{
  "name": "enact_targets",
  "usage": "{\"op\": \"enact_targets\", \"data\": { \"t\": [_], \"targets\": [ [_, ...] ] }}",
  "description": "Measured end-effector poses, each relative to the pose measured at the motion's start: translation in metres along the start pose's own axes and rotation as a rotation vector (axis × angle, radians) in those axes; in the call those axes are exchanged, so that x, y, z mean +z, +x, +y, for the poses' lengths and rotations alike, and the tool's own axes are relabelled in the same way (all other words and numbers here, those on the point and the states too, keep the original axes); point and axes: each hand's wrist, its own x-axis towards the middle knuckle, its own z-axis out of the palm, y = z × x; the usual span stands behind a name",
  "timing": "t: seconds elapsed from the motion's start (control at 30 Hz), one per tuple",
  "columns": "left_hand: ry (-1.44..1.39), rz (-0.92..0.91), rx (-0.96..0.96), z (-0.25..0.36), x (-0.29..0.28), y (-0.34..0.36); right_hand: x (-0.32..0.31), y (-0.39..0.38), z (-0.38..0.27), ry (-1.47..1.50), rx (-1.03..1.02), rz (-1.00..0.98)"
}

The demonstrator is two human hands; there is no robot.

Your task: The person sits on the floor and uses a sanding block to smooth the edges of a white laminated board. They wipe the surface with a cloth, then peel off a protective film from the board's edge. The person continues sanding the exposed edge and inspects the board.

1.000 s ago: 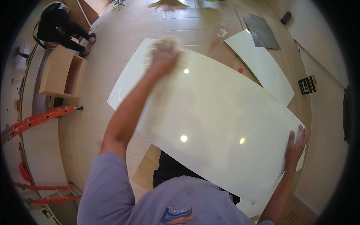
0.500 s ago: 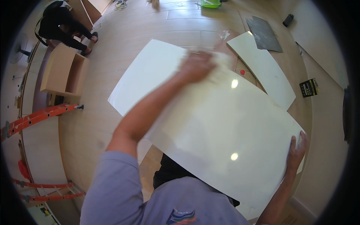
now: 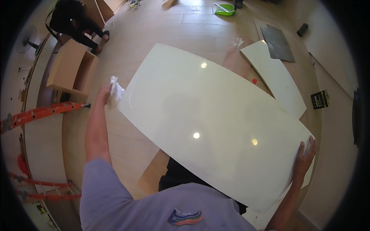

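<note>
A large glossy white panel [image 3: 216, 115] lies tilted across in front of me, with ceiling lights mirrored in its face. My left hand [image 3: 103, 95] is off the panel's left corner, closed around a crumpled white cloth [image 3: 116, 91] that hangs close to that corner. At the opposite end, my right hand [image 3: 305, 158] grips the panel's right edge, its thumb and fingertips visible at the surface. What supports the panel from below is hidden.
A second white panel [image 3: 275, 77] and a grey sheet [image 3: 278, 43] lie beyond on the tiled floor. Left are a wooden cabinet box [image 3: 63, 73], an orange ladder [image 3: 46, 112] and a bending person [image 3: 73, 23]. A green dustpan [image 3: 225, 10] sits at the back; a dark box [image 3: 319, 100] is right.
My left hand has swept left with the cloth, from the panel's far edge out past its left corner. The right hand stays at the right edge.
</note>
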Motion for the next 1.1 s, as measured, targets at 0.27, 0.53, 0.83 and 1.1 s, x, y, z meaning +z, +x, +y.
{"op": "enact_targets", "data": {
  "t": [0.27, 0.53, 0.83, 1.1],
  "targets": [
    [-0.766, -0.672, 0.298, -0.235, 0.098, -0.090, 0.008, 0.005, -0.014, -0.074, -0.075, -0.011],
    [-0.947, -0.780, -0.058, -0.221, 0.212, -0.156, 0.019, 0.034, -0.117, 0.051, -0.493, -0.044],
    [-1.263, -0.569, 0.141, -0.162, 0.142, -0.147, 0.103, 0.065, -0.318, 0.302, -0.833, -0.271],
    [-1.451, -0.509, 0.172, -0.106, 0.018, -0.136, 0.128, 0.076, -0.347, 0.296, -0.594, -0.405]
  ]
}}
